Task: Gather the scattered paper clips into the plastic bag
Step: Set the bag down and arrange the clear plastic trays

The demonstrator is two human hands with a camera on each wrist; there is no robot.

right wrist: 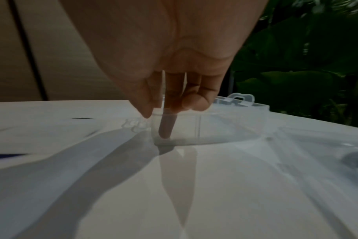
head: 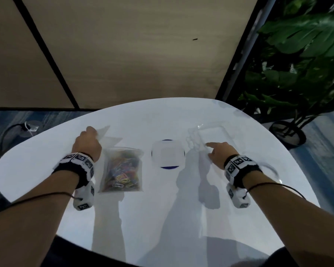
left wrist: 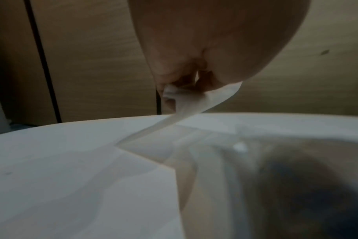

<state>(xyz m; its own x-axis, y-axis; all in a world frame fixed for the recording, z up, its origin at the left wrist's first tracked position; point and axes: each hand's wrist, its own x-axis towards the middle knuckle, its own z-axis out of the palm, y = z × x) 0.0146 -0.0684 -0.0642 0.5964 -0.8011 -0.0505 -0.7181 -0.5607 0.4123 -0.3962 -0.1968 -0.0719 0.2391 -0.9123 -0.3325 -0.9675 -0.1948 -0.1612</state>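
Observation:
A clear plastic bag [head: 121,168] full of coloured paper clips [head: 123,174] lies flat on the white table [head: 46,155], left of centre. My left hand [head: 94,132] pinches the bag's lifted top flap [head: 104,132] at its far left corner. The left wrist view shows that flap [left wrist: 194,103] held in the left hand [left wrist: 174,90]. On the right, my right hand [head: 210,149] is at a clear plastic box [head: 212,133]. In the right wrist view the right hand [right wrist: 155,119] pinches the near wall of the box [right wrist: 225,127], one finger inside and the thumb outside.
A square clear lid [head: 168,154] lies over a dark blue disc between the bag and the box. Small clear moulded pieces [right wrist: 135,126] sit by the box's left side. A potted plant [head: 297,74] stands beyond the table's right edge, and wooden panels rise behind.

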